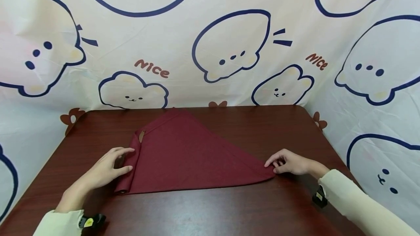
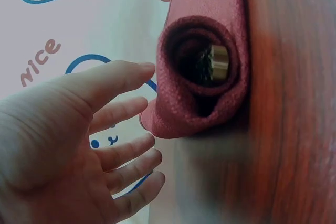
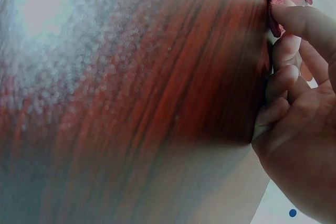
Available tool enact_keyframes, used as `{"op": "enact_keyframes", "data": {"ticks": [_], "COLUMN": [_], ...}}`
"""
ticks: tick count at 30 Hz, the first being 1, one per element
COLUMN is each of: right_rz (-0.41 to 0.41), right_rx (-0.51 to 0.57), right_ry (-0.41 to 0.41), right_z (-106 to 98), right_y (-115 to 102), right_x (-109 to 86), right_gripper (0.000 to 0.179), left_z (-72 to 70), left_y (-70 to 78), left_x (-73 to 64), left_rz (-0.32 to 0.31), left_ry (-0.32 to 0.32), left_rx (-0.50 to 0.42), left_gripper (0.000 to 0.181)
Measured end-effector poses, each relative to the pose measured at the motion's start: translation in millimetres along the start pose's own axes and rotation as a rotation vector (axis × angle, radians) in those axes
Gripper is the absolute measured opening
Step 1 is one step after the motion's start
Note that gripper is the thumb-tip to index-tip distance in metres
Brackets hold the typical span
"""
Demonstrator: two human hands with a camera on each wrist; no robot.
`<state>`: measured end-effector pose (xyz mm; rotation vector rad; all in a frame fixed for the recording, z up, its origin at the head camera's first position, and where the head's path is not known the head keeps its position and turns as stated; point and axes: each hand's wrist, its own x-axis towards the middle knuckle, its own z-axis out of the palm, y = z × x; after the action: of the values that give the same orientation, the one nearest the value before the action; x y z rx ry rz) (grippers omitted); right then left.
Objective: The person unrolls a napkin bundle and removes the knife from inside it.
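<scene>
A maroon cloth (image 1: 187, 152) lies on the table, folded roughly into a triangle. Its left side is wound into a roll (image 1: 126, 177), and a tan piece (image 1: 142, 136) shows at the far end of it. In the left wrist view a gold-coloured, ridged end (image 2: 219, 62) sits inside the rolled layers; the rest of it is hidden. My left hand (image 1: 103, 168) is beside the roll, fingers spread and loosely bent, thumb and fingertips right at its side. At the cloth's right corner my right hand (image 1: 290, 162) pinches the tip between thumb and fingers, also seen at the wrist.
The cloth lies on a dark reddish wood table (image 1: 210, 210), its far point close to the back edge. A white printed curtain (image 1: 183, 46) hangs behind the table and along both sides. Each wrist wears a black strap with a small device (image 1: 319, 196).
</scene>
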<state>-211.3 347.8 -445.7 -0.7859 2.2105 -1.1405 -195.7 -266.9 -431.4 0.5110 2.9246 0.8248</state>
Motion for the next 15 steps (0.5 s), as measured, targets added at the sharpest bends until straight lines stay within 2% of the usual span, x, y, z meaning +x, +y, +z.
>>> {"op": "enact_keyframes", "data": {"ticks": [8,15], "right_rz": [0.019,0.008], "right_rx": [-0.012,-0.004], "right_ry": [0.005,0.002], "right_z": [2.3,0.3], "right_y": [0.7,1.3], "right_x": [-1.0,-0.4], "right_gripper": [0.023,0.023], "left_z": [-0.8,-1.7], "left_y": [8.7,19.0], "left_x": [-3.2,-2.3], "left_rz": [-0.013,0.029], "left_ry": [0.010,0.009], "left_rx": [-0.008,-0.003], "left_gripper": [0.053,0.049]}}
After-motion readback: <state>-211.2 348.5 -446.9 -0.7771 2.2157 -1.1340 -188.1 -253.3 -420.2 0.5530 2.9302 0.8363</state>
